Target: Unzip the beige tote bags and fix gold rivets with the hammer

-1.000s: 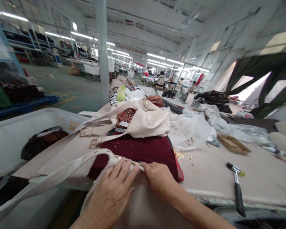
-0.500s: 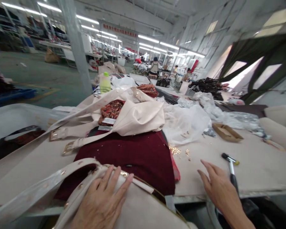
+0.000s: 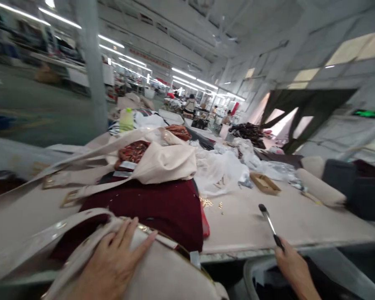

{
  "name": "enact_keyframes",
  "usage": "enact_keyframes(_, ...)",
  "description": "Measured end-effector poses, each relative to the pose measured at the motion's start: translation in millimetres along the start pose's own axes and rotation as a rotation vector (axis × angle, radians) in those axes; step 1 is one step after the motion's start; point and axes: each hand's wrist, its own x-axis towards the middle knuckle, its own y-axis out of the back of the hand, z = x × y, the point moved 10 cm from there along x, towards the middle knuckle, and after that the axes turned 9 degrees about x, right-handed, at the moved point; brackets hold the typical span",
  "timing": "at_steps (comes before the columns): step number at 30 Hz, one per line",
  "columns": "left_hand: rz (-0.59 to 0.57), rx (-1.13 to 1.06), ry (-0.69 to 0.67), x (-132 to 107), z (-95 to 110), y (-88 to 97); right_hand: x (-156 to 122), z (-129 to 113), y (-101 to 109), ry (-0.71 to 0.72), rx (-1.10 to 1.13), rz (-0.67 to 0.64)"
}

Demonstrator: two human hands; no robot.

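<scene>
My left hand [image 3: 112,262] lies flat, fingers spread, on a cream bag [image 3: 162,275] at the table's near edge; the bag's studded strap [image 3: 62,227] runs off to the left. A dark red cloth [image 3: 153,206] lies just beyond it. My right hand [image 3: 292,266] is closed round the black handle of a small hammer [image 3: 268,223], whose head points away over the table. Loose gold studs [image 3: 208,203] lie between the cloth and the hammer.
Another cream bag [image 3: 165,160] with buckled straps sits on the red cloth, clear plastic bags [image 3: 220,168] behind it. A small cardboard tray [image 3: 264,183] and fabric rolls [image 3: 320,187] lie right. A pillar [image 3: 92,66] stands left; people work far behind.
My right hand left the bag's rim, swung right and took hold of the hammer handle. My left hand stayed flat on the bag. The view turned to the right.
</scene>
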Motion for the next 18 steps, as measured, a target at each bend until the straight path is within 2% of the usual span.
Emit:
enact_keyframes(2,-0.051,0.006,0.023,8,0,14.5,-15,-10,1,0.043,0.200,-0.014)
enact_keyframes(4,-0.094,-0.017,0.055,11,-1,19.1,-43,-40,-11,0.127,0.509,-0.135)
enact_keyframes(6,-0.136,-0.038,0.077,9,-2,17.8,-83,-92,-27,0.259,0.747,-0.356)
enact_keyframes(8,-0.171,-0.055,0.085,7,-1,14.5,-126,-154,-31,0.445,0.803,-0.537)
enact_keyframes(10,-0.180,-0.080,0.092,5,0,12.6,-161,-210,-19,0.660,0.769,-0.601)
enact_keyframes(12,-0.177,-0.103,0.098,4,0,11.7,-184,-248,5,0.843,0.729,-0.569)
enact_keyframes(14,-0.166,-0.123,0.105,4,-1,11.6,-191,-263,30,0.908,0.719,-0.467)
enact_keyframes(15,-0.159,-0.133,0.109,4,-1,11.8,-190,-263,38,0.893,0.726,-0.406)
enact_keyframes(17,-0.141,-0.152,0.119,4,-3,12.7,-183,-253,43,0.803,0.751,-0.298)
enact_keyframes(18,-0.133,-0.157,0.128,4,-4,13.2,-181,-249,38,0.773,0.752,-0.283)
